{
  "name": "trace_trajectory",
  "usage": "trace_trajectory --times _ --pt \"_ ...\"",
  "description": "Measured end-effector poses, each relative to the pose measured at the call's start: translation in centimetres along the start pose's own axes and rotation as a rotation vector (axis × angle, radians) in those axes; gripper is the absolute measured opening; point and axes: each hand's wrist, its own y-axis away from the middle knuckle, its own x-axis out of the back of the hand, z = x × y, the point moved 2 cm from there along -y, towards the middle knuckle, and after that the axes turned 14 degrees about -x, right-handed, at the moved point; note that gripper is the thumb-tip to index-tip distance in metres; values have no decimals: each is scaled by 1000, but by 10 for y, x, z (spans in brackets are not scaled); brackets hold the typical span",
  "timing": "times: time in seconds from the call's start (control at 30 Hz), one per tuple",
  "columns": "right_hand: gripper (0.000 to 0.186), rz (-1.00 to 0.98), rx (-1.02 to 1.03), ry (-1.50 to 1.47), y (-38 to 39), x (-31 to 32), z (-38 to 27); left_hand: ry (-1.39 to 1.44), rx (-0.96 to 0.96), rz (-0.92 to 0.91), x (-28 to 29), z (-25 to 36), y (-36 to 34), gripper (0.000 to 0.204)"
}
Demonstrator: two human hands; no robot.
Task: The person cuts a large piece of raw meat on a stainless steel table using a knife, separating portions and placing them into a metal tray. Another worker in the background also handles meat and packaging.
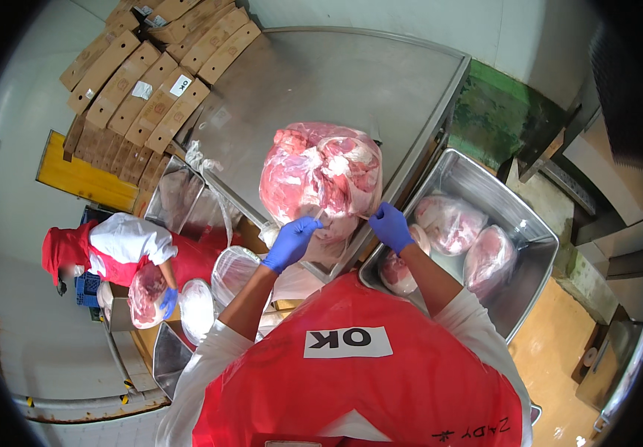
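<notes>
While both my gloved hands work at its lower edge, item one, a clear bag of raw meat, sits on the steel desk near its front rim. My left hand: fingers pinching the bag's plastic. My right hand: fingers curled on the bag's lower right edge. Metal tub to my right: further bagged cuts. Cardboard boxes stacked far left; a co-worker holds another bagged cut.
</notes>
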Motion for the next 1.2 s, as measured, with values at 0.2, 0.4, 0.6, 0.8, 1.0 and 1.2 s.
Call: trace_trajectory --times 0.2,0.4,0.6,0.8,1.0,1.2 --pt "33 -108 79 64 29 16 -45 -62 -179 -76 -9 -8 5 29" --pt "41 -332 131 -181 22 -20 -92 -509 -547 -272 -24 28 -19 28" --pt "29 -330 254 -109 10 -39 -87 -511 -231 138 5 35 -42 53" --pt "21 -168 554 255 35 -40 -97 -840 -4 340 -9 31 -82 94" --pt "21 -258 605 380 37 -41 -92 -621 -4 328 -10 19 -84 91" --pt "22 -295 633 390 38 -15 -80 -436 2 355 -6 -3 -79 81"
